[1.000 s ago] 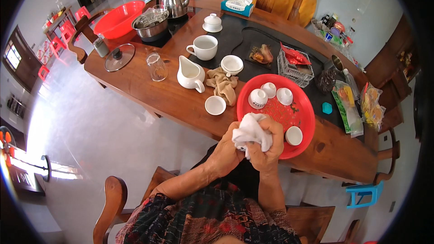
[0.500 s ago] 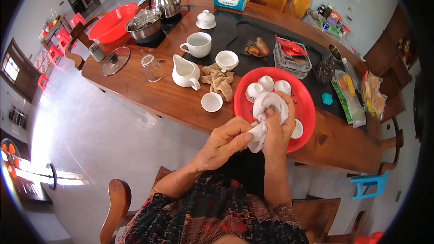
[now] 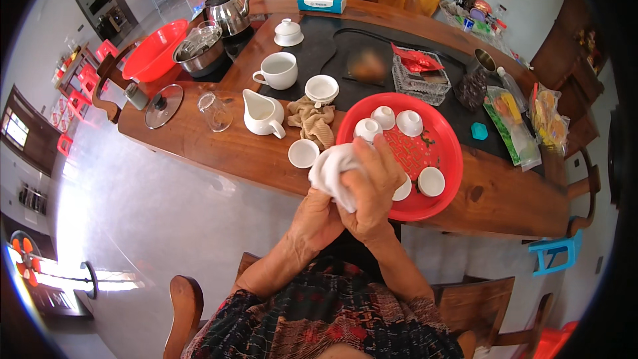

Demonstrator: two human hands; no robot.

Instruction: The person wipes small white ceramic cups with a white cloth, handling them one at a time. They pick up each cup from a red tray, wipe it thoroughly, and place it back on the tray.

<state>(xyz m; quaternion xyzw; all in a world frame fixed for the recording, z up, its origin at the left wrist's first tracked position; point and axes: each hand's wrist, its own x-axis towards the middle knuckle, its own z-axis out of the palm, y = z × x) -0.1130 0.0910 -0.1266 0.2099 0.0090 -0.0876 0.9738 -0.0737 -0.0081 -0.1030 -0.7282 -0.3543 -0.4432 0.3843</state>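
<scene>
Right now, white cloth (image 3: 330, 171) bunched between both hands, left hand (image 3: 320, 218) and right hand (image 3: 372, 189) clamped around it.

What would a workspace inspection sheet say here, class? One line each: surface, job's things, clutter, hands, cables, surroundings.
Surface: long wooden table with a dark slab.
Job's things: white cloth; red tray bearing small white cups.
Clutter: white jug, mug, crumpled brown rag, kettle, snack packets.
Hands: left hand and right hand both wrapped around the cloth.
Cables: nothing seen.
Surroundings: pale floor, red basin, wooden chairs.
</scene>
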